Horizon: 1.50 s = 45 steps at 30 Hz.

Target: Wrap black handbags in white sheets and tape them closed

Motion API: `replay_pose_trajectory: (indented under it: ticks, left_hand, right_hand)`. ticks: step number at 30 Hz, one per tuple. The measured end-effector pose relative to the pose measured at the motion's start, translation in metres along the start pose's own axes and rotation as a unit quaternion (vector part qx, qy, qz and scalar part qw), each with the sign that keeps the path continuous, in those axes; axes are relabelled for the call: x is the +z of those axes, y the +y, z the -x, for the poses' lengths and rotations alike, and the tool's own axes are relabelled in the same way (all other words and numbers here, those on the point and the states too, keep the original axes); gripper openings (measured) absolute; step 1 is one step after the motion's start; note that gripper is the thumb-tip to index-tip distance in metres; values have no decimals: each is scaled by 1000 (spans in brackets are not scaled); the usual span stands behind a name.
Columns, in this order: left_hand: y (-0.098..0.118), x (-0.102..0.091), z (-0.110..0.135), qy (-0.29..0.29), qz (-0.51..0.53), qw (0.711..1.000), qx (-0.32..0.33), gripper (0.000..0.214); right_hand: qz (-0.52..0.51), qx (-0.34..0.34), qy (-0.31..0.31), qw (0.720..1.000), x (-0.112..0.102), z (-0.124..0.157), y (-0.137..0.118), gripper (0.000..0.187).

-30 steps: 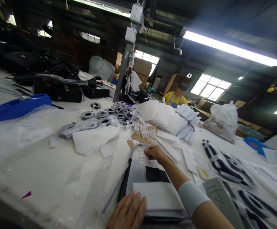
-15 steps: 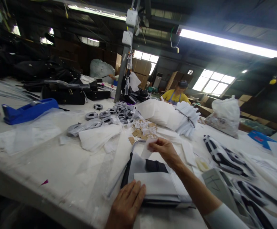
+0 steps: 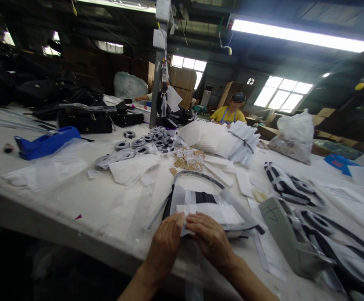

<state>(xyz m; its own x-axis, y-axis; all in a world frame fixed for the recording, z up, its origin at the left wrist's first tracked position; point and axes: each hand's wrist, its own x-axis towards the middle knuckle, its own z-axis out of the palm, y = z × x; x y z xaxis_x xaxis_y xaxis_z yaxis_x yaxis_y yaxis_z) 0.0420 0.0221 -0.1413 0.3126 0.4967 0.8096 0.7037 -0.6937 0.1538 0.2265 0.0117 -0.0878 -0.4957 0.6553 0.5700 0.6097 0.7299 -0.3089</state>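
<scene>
Cluttered white table (image 3: 75, 202), dim workshop; bare stretch along near-left edge. Left hand (image 3: 166, 239) and right hand (image 3: 212, 239) pinching white slip (image 3: 186, 218) atop bag stack (image 3: 224, 214).

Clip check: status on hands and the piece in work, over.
Left hand and right hand together, pinching white slip. Slip over near edge of bagged stack. Nothing blocking; grey stand off right.

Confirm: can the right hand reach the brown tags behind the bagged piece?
Probably yes. The right hand rests on the bagged piece; only that flat piece lies between it and the brown tags, nothing upright.
</scene>
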Motion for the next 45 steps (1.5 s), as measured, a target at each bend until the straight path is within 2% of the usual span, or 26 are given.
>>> replay_pose_trajectory:
  ticks: [5, 9, 12, 16, 21, 24, 30, 33, 37, 40, 45]
  left_hand:
    - [2, -5, -4, -53, 19, 998, -4, 41]
    - [-1, -6, -5, -60, 35, 998, 10, 36]
    - [-4, -4, -5, -57, 42, 997, 19, 35]
    - [-7, -2, -4, -62, 42, 997, 24, 38]
    - [-7, -1, -2, -67, 38, 997, 23, 39]
    - [-7, -2, -1, -71, 39, 996, 29, 41]
    - [-7, -11, -4, -86, 66, 992, 67, 51]
    - [-7, -16, -9, -102, 114, 987, 49, 46]
    - [-4, -13, -17, -70, 119, 990, 8, 31]
    - [1, -8, -21, -35, 86, 996, 3, 21]
    - [4, -7, -22, -25, 65, 997, 17, 19]
  right_hand:
    - [4, -40, -1, 999, -7, 7, 6, 30]
    - [1, -41, 18, 999, -5, 14, 8, 31]
    - [-24, -44, -4, 999, -10, 14, 7, 28]
    - [-66, 5, -67, 996, -23, 6, 1, 27]
    - [-73, 90, -56, 992, -22, -6, -1, 13]
    - [-17, 99, -77, 992, -18, -11, -3, 9]
    - [161, -1, -127, 979, -17, -14, -10, 11]
    - [211, -57, -139, 966, -16, -12, -10, 10]
    - [230, -91, -113, 962, -10, -10, -5, 5]
    - [233, -96, -102, 962, -7, -9, -3, 10]
    - [243, -111, -138, 954, -10, -12, -6, 9]
